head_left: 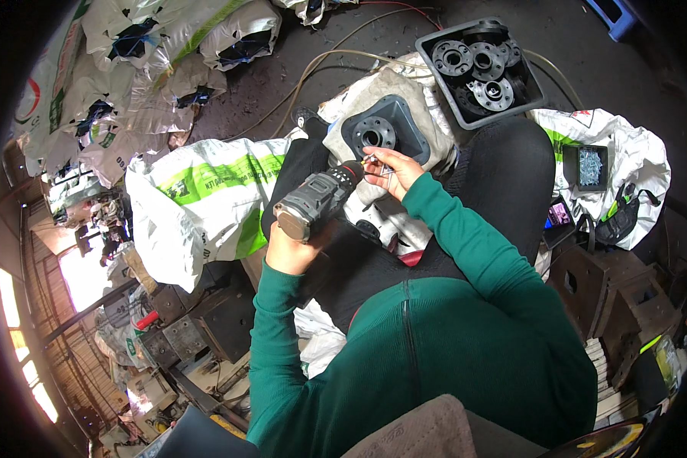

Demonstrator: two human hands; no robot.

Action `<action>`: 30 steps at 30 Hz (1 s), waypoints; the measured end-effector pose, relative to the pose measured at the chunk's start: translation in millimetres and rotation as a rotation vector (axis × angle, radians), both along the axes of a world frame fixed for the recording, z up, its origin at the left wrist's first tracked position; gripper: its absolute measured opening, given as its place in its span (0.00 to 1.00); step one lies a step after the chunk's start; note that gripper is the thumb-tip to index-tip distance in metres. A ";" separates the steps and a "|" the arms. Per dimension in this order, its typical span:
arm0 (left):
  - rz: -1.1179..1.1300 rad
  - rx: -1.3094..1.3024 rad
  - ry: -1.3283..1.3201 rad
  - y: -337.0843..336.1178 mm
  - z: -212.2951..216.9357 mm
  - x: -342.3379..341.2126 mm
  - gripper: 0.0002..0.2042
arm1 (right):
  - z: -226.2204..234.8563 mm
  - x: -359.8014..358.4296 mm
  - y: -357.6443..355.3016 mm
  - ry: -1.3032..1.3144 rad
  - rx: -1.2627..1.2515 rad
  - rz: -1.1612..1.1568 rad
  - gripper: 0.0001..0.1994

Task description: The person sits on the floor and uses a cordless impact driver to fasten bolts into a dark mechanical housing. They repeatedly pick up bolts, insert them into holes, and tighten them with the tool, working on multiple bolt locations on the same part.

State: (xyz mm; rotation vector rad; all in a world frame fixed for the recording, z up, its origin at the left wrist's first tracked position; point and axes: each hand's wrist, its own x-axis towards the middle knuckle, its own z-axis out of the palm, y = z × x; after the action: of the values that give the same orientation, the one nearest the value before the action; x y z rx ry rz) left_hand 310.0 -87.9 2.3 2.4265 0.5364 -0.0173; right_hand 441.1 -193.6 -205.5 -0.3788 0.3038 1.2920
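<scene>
- Far to the left of the grey tub (pixel 414 137), many white bags (pixel 153 69) are piled together.
- Closer to the tub, also on its left, there is a white and green sack (pixel 206 191), creased and spread beside the person's leg.
- Below the tub and to its left, the left hand (pixel 298 248) is closed around the grey cordless drill (pixel 313 200). The front of the drill is directed toward the tub.
- Inside the tub there lies one dark round flange (pixel 388 136), with a hole in its centre and smaller holes around it.
- Just below the tub, the right hand (pixel 391 172) pinches some slim metal pieces (pixel 389 170) near the drill's nose; their exact shape is too small to tell.
- Above the tub and to its right stands a dark bin (pixel 538 103), which contains several similar flanges (pixel 487 61).
- Farther right of the tub, a small black tray (pixel 570 169) with silver screws (pixel 590 166) rests on another white sack (pixel 637 145). A phone (pixel 559 214) with lit screen is near this tray.
</scene>
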 end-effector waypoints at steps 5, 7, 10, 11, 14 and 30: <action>-0.005 0.019 0.003 4.5 -4.2 3.8 0.18 | 0.7 1.1 4.0 -0.004 0.040 -0.027 0.16; 0.005 0.002 -0.004 6.4 -4.4 3.1 0.18 | 0.1 2.4 3.5 -0.045 0.023 -0.020 0.16; 0.030 -0.018 0.070 10.7 -2.0 -1.6 0.23 | -2.6 6.5 1.6 -0.167 -0.087 0.044 0.15; 0.045 -0.025 0.083 13.4 -2.1 -2.5 0.22 | -4.2 9.3 1.2 -0.163 -0.161 -0.001 0.14; 0.118 -0.086 0.109 23.2 -6.3 -1.5 0.21 | -10.9 21.3 -2.6 -0.143 -0.379 -0.131 0.13; 0.190 -0.218 0.328 50.3 -37.5 28.8 0.22 | -44.8 31.3 16.0 -0.468 -0.784 -0.084 0.14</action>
State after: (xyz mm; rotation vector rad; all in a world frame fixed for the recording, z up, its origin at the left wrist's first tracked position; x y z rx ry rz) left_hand 338.8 -37.7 -35.2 2.1612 0.8626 -0.3795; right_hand 472.3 -177.6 -250.3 -1.2961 0.4131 0.9208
